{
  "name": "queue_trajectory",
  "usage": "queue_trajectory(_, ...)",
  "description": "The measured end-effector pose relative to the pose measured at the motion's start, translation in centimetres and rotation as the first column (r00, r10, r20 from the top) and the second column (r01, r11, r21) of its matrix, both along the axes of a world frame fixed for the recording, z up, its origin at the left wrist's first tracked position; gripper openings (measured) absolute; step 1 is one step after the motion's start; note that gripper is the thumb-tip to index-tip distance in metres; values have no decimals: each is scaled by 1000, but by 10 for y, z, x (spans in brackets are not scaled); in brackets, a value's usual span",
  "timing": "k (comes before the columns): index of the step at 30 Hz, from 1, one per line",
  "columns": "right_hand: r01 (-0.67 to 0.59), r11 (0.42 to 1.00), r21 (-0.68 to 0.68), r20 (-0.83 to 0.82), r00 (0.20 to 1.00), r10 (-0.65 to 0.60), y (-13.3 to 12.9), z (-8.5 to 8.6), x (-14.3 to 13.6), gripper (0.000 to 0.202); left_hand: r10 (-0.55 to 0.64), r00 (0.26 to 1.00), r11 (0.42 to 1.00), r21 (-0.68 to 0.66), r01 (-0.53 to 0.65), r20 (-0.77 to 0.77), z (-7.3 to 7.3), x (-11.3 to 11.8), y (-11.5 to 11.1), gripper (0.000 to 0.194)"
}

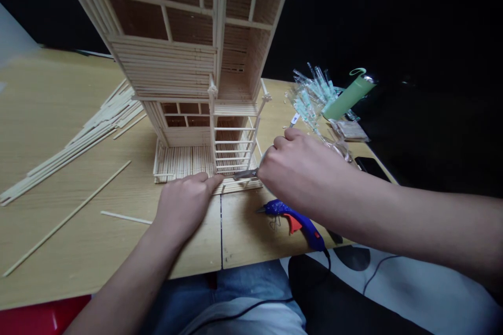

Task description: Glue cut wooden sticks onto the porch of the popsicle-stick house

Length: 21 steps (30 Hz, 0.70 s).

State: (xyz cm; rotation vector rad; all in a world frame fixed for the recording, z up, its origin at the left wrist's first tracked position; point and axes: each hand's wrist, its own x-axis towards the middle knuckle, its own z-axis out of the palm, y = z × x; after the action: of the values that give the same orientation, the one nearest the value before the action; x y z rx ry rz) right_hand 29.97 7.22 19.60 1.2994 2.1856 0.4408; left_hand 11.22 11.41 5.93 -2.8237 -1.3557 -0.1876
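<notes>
A tall model house (165, 65) built from thin wooden sticks stands on the table in front of me. At the front edge of its base, my left hand (184, 201) is closed, with its fingertips pressed on the low front rail (239, 184). My right hand (286, 159) is wrapped round a knife (247, 174). Its grey blade points left, against the foot of the stick ladder (233, 151), close to my left fingertips. The light end of its handle shows above my fist. Most of the handle is hidden in my palm.
A blue glue gun (294, 220) lies near the table's front edge, its cord hanging down. Loose sticks (86, 125) lie at left, a short stick (126, 217) beside my left forearm. Wrapped glue sticks (312, 91), a green bottle (349, 95) and a phone (371, 167) are at right.
</notes>
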Motion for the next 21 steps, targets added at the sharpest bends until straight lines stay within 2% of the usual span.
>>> queue_trajectory(6,-12,1000,-15,4,1000,12,-1,-3,1,17,-8,1000,1000,-4,8,12,-1,0,0,35)
queue_trajectory(21,4,1000,-18,29,1000,-4,0,1,2,14,2,997,999,-44,-6,-83,2,5,-2,35)
